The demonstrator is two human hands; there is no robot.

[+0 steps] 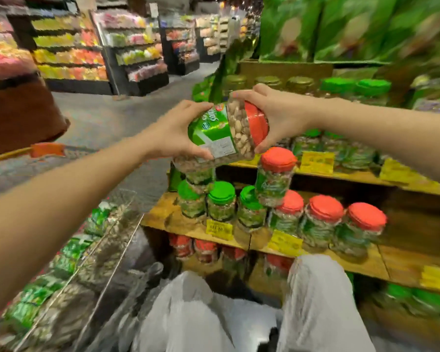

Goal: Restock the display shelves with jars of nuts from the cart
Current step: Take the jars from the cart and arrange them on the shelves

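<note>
Above the front edge of the middle wooden shelf [163,214], we hold a jar of pistachios [226,138] tipped on its side. Our left hand [173,130] curls round its base and green label. Our right hand [277,113] clasps the red lid [258,123], thumb below and fingers over the top. On that shelf, green-lidded jars [221,199] stand at the left end and red-lidded jars [325,214] to their right, with a stacked jar [274,174] perched on top. Yellow price tags [219,228] hang along the front edge. At lower left, the wire cart [107,250] holds blurred green-labelled stock.
</note>
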